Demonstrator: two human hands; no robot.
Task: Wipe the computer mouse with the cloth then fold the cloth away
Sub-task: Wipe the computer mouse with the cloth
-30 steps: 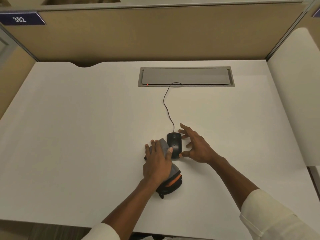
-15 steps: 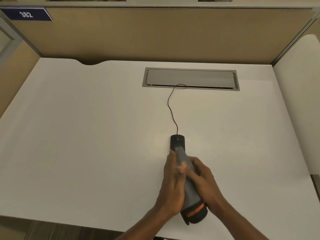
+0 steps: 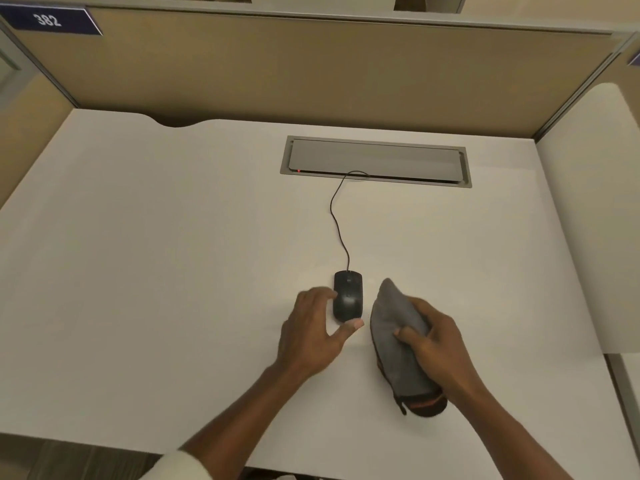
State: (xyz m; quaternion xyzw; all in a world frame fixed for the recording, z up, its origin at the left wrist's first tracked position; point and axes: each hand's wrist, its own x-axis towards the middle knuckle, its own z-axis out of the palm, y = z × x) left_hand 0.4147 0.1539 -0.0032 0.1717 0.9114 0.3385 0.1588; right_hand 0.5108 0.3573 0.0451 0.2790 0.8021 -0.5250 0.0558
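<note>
A black wired computer mouse (image 3: 348, 295) rests on the white desk (image 3: 173, 271), its cable (image 3: 337, 216) running back to a grey cable hatch. My left hand (image 3: 313, 332) is at the mouse's left side, fingers touching its left edge and thumb at its near end, so it holds the mouse lightly. To the right of the mouse lies a bunched grey cloth (image 3: 394, 337) with a black and orange edge at its near end. My right hand (image 3: 436, 344) grips this cloth from the right, fingers curled over it.
The grey cable hatch (image 3: 375, 161) is set into the desk at the back. Tan partition walls (image 3: 311, 74) close the desk at the back and both sides. A number plate (image 3: 48, 19) hangs top left. The desk's near edge runs just below my forearms.
The cloth has passed from over the mouse to the right side, now in my right hand. My left hand let go of the cloth and moved to the mouse's left side.
</note>
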